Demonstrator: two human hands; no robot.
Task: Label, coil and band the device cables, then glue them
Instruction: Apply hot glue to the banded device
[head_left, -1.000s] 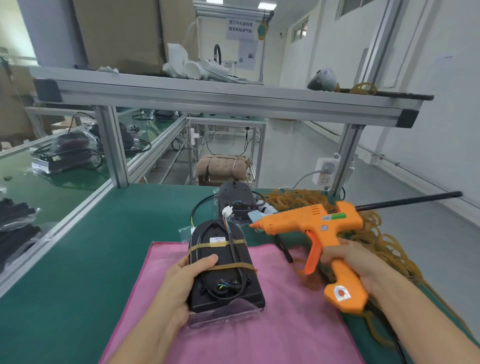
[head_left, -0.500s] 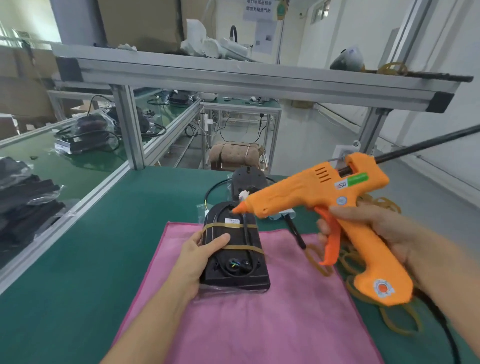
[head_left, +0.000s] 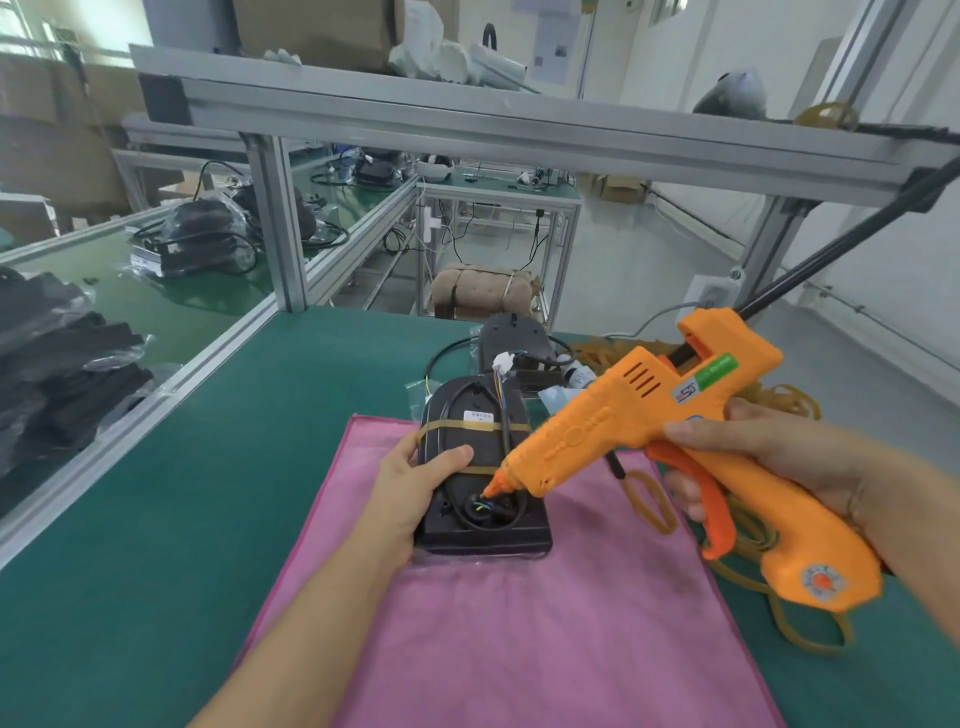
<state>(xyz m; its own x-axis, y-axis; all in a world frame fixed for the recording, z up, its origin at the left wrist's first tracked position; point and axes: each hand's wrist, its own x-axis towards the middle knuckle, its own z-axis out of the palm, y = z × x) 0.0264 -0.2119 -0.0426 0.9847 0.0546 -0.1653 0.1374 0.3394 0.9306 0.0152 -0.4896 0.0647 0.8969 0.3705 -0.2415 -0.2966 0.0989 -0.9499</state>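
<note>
A black device (head_left: 483, 525) lies on a pink cloth (head_left: 545, 639). Its black cable (head_left: 457, 400) is coiled on top and held by two rubber bands, with a small white label (head_left: 479, 415) under the far band. My left hand (head_left: 410, 488) grips the device's left side, thumb on top. My right hand (head_left: 769, 457) holds an orange glue gun (head_left: 675, 441) by its handle, a finger on the trigger. The gun's nozzle tip (head_left: 491, 488) points down at the spot where the cable enters the device, touching it or just above it.
A second black device (head_left: 511, 338) with a white connector lies behind the first one. Loose rubber bands (head_left: 779, 405) are piled at the right, some under the gun. The green bench top (head_left: 208, 467) has an aluminium frame post (head_left: 278, 228) at the back left. Black bagged parts (head_left: 57, 374) sit at far left.
My right hand has brought the glue gun left and down, tilting its nozzle from above the device's far end to the cable entry point. My left hand keeps its grip on the device.
</note>
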